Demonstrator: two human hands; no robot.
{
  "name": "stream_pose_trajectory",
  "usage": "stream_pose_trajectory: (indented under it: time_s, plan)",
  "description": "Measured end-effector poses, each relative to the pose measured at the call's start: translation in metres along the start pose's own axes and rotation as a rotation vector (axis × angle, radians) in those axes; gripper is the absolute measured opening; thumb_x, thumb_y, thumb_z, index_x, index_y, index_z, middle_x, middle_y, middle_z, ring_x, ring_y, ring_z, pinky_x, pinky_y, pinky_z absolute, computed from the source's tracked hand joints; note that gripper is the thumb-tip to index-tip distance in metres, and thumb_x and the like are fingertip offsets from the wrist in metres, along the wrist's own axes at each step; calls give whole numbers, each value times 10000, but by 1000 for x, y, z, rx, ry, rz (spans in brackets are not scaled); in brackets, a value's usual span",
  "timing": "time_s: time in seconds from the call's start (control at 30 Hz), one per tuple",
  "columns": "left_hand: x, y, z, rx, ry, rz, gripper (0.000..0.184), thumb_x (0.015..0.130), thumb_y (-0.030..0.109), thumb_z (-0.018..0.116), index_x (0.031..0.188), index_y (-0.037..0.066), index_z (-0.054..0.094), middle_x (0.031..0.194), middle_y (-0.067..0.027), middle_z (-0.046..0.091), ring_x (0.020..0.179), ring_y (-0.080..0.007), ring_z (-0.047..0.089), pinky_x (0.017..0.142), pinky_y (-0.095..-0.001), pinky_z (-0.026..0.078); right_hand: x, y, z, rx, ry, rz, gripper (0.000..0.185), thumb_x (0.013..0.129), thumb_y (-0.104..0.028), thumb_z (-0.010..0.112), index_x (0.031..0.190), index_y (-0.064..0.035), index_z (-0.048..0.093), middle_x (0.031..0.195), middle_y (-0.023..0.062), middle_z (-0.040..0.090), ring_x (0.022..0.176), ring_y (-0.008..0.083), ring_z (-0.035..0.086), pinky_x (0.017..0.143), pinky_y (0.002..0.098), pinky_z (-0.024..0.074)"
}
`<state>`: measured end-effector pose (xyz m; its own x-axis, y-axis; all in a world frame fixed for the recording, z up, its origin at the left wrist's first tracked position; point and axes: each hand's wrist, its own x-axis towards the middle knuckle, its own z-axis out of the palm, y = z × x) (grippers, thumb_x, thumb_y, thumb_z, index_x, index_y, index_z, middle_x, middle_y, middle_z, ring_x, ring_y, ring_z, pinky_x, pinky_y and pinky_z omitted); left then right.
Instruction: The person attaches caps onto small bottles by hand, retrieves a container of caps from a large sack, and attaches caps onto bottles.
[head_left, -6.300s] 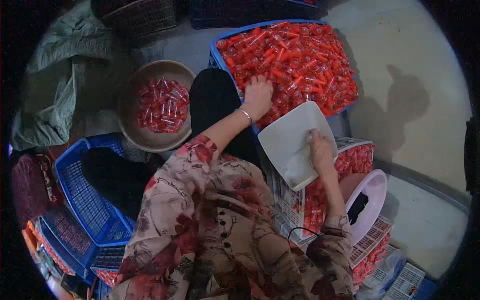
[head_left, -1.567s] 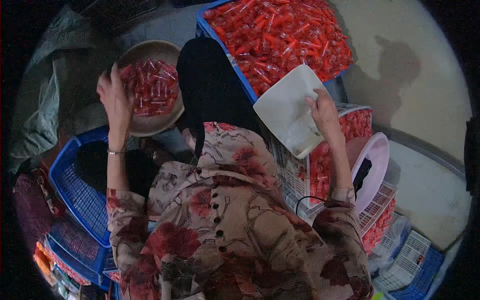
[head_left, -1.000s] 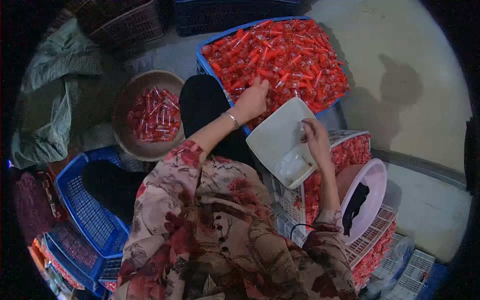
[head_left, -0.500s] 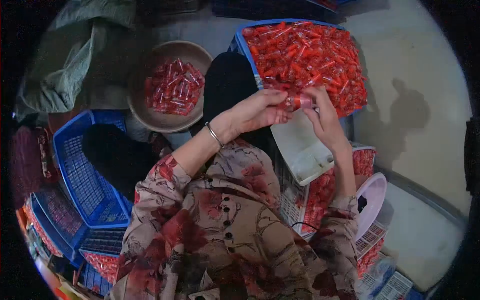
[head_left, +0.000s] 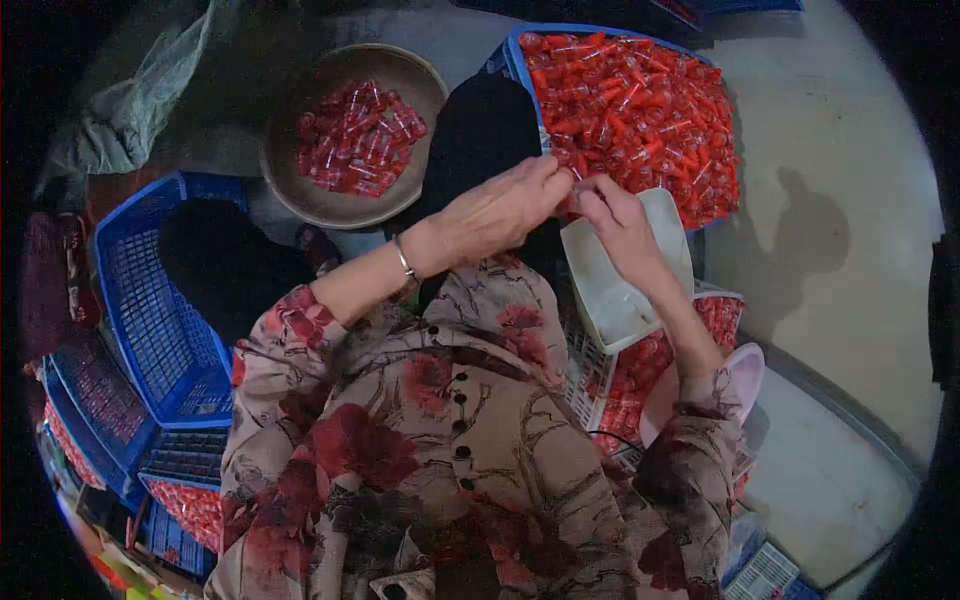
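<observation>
In front of my chest, my left hand [head_left: 505,210] and my right hand [head_left: 625,235] meet with bent fingers. My left fingers are closed on a small clear-and-red plastic piece [head_left: 570,200], mostly hidden between the hands. The thumb and forefinger of my right hand pinch towards the same piece; its grip is partly hidden. Below my right hand is a whitish plastic tub [head_left: 630,305]. Just beyond the hands stands a blue basket [head_left: 518,65], heaped with small clear-and-red plastic pieces [head_left: 640,120].
To the left, a round brown bowl [head_left: 290,190] holds similar red pieces [head_left: 360,140]. A blue crate [head_left: 150,320] stands by my left leg. A pink basin [head_left: 745,375] and a crate of red pieces [head_left: 640,380] are by my right arm.
The piece showed clearly between my hands before and is now mostly covered. My left hand has turned with its back upward, and my right hand has shifted slightly left and down.
</observation>
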<state>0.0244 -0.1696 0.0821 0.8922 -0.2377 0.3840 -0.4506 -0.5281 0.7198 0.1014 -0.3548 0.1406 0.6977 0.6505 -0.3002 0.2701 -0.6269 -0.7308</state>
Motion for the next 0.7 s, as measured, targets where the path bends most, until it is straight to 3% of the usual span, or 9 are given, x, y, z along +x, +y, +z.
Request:
stream_pose_trajectory:
  time_s: [0.03, 0.2, 0.27, 0.33, 0.43, 0.5, 0.6, 0.67, 0.7]
  plan:
    - [0, -5, -3, 6, -41, 30, 286, 783, -7, 548, 1051, -6, 447, 975, -173, 494, 961, -350, 533, 866, -392, 451, 5, 1, 2, 260, -91, 269, 251, 982, -308, 502, 959, -61, 538, 628, 9, 485, 494, 137, 455, 446, 256, 320]
    - [0, -13, -20, 167, -140, 47, 402, 741, -67, 529, 1131, -15, 449, 974, -175, 495, 982, -355, 519, 889, -404, 439, 18, -2, -11, 741, -408, 393, 391, 998, -426, 446, 877, -66, 538, 591, -51, 400, 483, 65, 338, 448, 227, 255]
    - [-2, -21, -41, 267, -20, 16, 454, 779, -40, 533, 1222, -16, 435, 1020, -194, 528, 998, -371, 537, 886, -416, 450, 1, 8, -28, 529, -334, 402, 436, 993, -455, 435, 975, -39, 561, 629, -31, 444, 524, 78, 379, 493, 237, 318]
    - [-21, -53, -64, 399, 148, -140, 489, 839, 11, 542, 1308, -12, 408, 1094, -205, 561, 1048, -377, 549, 893, -426, 464, -21, 44, -49, 146, 99, 263, 467, 984, -455, 451, 1074, -19, 589, 705, 2, 508, 589, 90, 430, 557, 231, 369]
    - [-49, -117, -95, 600, 233, -464, 505, 879, 72, 575, 1347, 6, 398, 1159, -192, 582, 1119, -365, 543, 947, -473, 445, -79, 148, -71, -476, 25, 268, 447, 937, -410, 531, 1104, -4, 613, 893, 166, 647, 821, 273, 636, 700, 384, 485]
    - [-56, -154, -96, 827, 240, -127, 482, 838, 58, 603, 1295, 51, 450, 1157, -184, 568, 1097, -374, 528, 894, -510, 439, -109, 157, -54, -790, -127, 299, 422, 886, -378, 601, 1060, 6, 617, 946, 207, 652, 924, 383, 624, 774, 466, 484]
    - [-32, -177, -89, 951, 242, -94, 422, 802, 50, 617, 1205, 64, 493, 1095, -162, 555, 1044, -361, 515, 805, -490, 447, -110, 168, -25, -825, -68, 547, 362, 789, -360, 681, 945, -42, 605, 864, 181, 639, 874, 374, 625, 767, 470, 489]
    - [-1, -171, -70, 861, 391, -367, 365, 792, 45, 612, 1144, 47, 515, 1031, -156, 543, 1016, -358, 520, 790, -478, 447, -114, 177, -20, -856, -120, 450, 305, 786, -321, 668, 919, -54, 612, 866, 162, 646, 857, 368, 632, 753, 472, 496]
    - [20, -154, -60, 728, 409, -266, 337, 788, 41, 609, 1114, 37, 527, 1012, -162, 542, 1006, -361, 529, 787, -479, 452, -117, 183, -17, -894, -189, 361, 248, 783, -283, 655, 894, -65, 618, 867, 144, 652, 840, 361, 640, 739, 473, 503]
